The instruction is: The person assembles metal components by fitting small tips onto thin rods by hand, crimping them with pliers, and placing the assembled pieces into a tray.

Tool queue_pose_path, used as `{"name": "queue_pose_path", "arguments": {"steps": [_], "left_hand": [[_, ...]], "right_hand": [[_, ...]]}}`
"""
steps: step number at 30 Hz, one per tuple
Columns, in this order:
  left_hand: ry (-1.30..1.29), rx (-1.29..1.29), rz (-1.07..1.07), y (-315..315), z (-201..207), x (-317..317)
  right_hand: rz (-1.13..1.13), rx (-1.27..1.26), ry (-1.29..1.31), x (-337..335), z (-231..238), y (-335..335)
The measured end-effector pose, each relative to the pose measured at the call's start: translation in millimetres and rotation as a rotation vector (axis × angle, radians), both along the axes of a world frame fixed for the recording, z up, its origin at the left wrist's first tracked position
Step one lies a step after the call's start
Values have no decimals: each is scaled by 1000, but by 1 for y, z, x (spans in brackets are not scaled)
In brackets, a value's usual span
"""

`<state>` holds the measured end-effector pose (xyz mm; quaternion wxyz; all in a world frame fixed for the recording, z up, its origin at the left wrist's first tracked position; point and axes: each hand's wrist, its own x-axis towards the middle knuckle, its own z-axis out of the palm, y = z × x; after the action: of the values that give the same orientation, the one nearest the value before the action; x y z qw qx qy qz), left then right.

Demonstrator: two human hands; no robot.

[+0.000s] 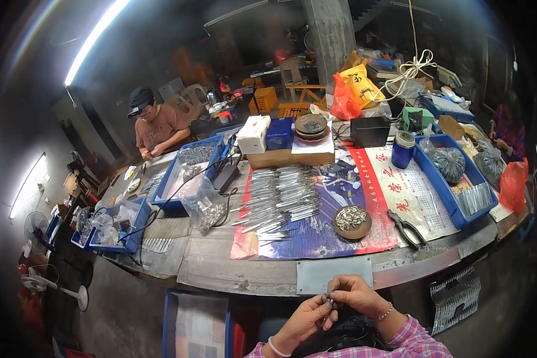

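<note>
A small metal piece (330, 300) is pinched in the grip of both the left hand (310, 314) and the right hand (353, 295), in front of the near edge of the surface (221, 271); its shape is mostly hidden. Since so little is held, it could be dropped toward the floor (122, 304) if either pinch is loosened. The bowl (353, 237) of small metal parts (351, 218), near the pliers (399, 222), could be spilled if knocked by a forearm.

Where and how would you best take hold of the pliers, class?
Probably by the handles of the pliers, coming from the near right: the handles splay toward that side, within easy closing distance, while the jaws point away.
</note>
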<state>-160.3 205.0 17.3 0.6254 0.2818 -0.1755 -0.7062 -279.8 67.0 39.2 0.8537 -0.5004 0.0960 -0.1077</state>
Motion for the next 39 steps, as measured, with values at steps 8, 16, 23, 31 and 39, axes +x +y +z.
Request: {"name": "queue_pose_path", "arguments": {"steps": [8, 16, 23, 31, 39], "left_hand": [[35, 3, -12, 1, 1, 0], [-994, 144, 308, -2, 12, -13], [-716, 51, 310, 0, -3, -8], [107, 18, 12, 1, -5, -4], [-1586, -114, 641, -4, -10, -7]], "right_hand": [[12, 4, -29, 1, -5, 0], [-70, -5, 90, 5, -8, 11], [-84, -196, 63, 5, 0, 2], [29, -121, -46, 2, -6, -2], [-237, -524, 103, 12, -23, 10]]}}
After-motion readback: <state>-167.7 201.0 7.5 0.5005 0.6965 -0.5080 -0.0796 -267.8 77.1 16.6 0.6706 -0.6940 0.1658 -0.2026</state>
